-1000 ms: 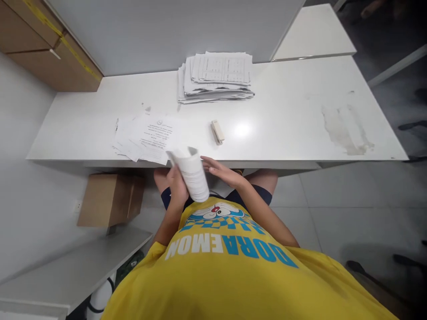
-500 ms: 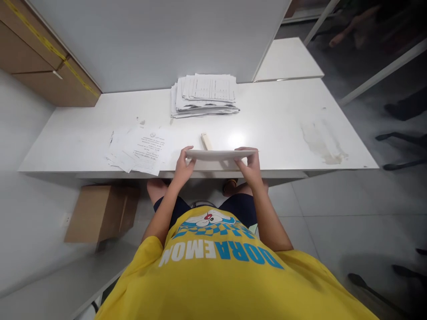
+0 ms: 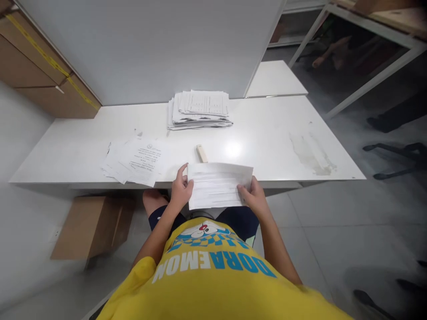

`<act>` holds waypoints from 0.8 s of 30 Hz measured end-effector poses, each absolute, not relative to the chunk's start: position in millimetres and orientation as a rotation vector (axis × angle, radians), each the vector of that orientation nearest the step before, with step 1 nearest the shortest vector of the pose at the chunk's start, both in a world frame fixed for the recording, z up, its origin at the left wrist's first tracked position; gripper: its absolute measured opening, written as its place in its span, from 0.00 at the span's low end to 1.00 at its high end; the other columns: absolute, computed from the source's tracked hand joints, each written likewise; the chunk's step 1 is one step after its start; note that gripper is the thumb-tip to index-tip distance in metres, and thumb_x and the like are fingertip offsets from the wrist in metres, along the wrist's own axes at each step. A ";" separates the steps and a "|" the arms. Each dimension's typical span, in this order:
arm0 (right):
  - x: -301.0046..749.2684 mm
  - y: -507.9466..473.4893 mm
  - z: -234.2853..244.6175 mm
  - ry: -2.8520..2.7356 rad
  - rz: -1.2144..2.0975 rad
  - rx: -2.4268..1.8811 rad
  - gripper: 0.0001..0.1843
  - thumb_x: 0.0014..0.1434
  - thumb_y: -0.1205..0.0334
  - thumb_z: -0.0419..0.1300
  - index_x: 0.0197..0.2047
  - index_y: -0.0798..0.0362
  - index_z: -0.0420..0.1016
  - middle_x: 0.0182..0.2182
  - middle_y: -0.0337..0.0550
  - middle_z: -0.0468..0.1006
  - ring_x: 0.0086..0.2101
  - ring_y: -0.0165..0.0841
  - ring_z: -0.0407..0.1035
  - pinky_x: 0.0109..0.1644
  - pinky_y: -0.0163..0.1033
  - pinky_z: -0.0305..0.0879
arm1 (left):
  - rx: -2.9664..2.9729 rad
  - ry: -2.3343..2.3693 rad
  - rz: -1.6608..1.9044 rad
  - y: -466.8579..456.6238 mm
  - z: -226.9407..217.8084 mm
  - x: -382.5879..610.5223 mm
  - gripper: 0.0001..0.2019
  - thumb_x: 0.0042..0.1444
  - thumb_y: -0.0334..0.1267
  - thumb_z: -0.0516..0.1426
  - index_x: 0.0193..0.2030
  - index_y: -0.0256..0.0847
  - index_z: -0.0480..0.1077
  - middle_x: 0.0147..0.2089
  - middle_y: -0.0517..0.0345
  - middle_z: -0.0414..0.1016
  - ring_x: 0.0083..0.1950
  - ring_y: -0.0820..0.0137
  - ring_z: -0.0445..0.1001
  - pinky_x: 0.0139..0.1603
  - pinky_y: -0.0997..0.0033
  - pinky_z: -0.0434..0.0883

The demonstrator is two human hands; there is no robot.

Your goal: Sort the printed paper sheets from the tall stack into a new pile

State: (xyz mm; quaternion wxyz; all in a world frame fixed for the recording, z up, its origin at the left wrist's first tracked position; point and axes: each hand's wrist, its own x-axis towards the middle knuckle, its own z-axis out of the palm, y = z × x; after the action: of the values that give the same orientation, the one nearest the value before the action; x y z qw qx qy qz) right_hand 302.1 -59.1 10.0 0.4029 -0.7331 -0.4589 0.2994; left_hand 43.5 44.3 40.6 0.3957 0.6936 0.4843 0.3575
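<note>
I hold a thin sheaf of printed paper by its two short sides, tilted up toward me over the front edge of the white desk. My left hand pinches its left side, thumb on top. My right hand grips its right side. A small beige stapler lies on the desk just beyond the sheaf.
A tall stack of printed papers sits at the back of the desk against a white partition. A loose spread of sheets lies at the front left. A cardboard box stands under the desk on the left.
The paper was curled in my left hand near my lap; both hands then held it edge-on at the desk edge, and now its printed face tilts toward me. The camera has tilted up.
</note>
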 end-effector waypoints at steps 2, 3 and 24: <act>303.8 -59.6 10.4 -1.123 0.737 -1.944 0.14 0.55 0.50 0.55 0.43 0.46 0.67 0.35 0.44 0.77 0.38 0.43 0.71 0.43 0.48 0.70 | 1.901 1.347 0.698 56.0 43.0 43.3 0.32 0.58 0.32 0.52 0.71 0.38 0.55 0.24 0.66 0.70 0.25 0.71 0.69 0.30 0.73 0.66; 304.7 -56.2 11.5 -1.124 0.723 -1.970 0.13 0.54 0.51 0.55 0.42 0.46 0.67 0.34 0.44 0.77 0.37 0.44 0.70 0.42 0.48 0.70 | 1.998 1.386 0.570 63.8 44.1 44.9 0.31 0.58 0.31 0.52 0.70 0.38 0.57 0.24 0.65 0.70 0.27 0.69 0.70 0.31 0.72 0.67; 340.4 0.2 -10.8 -0.882 0.838 -1.782 0.31 0.50 0.57 0.57 0.58 0.50 0.62 0.47 0.49 0.77 0.44 0.43 0.73 0.49 0.51 0.71 | 2.622 0.998 0.376 100.8 22.6 81.1 0.31 0.66 0.39 0.46 0.75 0.35 0.48 0.78 0.47 0.46 0.79 0.56 0.39 0.76 0.52 0.48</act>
State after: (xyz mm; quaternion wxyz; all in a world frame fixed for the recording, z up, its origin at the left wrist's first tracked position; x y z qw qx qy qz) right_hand 340.4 0.2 -10.8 0.4722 -0.7280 -0.3603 0.3424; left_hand 81.1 100.8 22.6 0.1546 0.9151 0.3484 0.1313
